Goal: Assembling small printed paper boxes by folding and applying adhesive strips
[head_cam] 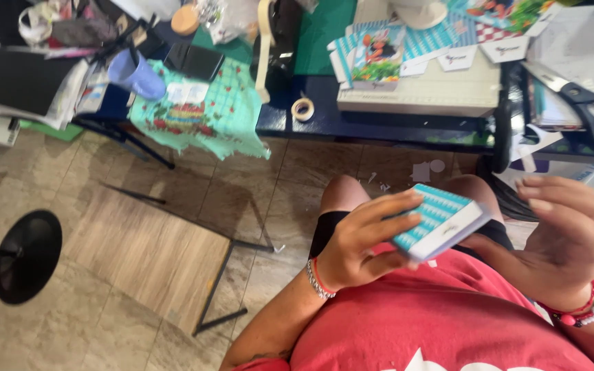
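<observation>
My left hand (369,237) grips a small flat box (441,220) with a teal and white pattern on top and white sides, held above my lap over the red shirt. My right hand (562,233) hovers just right of the box, fingers curled and apart, holding nothing; whether it touches the box's far edge is unclear. Both wrists wear bead bracelets.
A dark blue table (352,124) ahead carries a white paper trimmer (434,93), printed cards (376,58), a tape roll (302,108), a teal patterned cloth (201,113), a phone (194,60) and black scissors (589,110). A black round stand base (27,255) sits on the tiled floor at left.
</observation>
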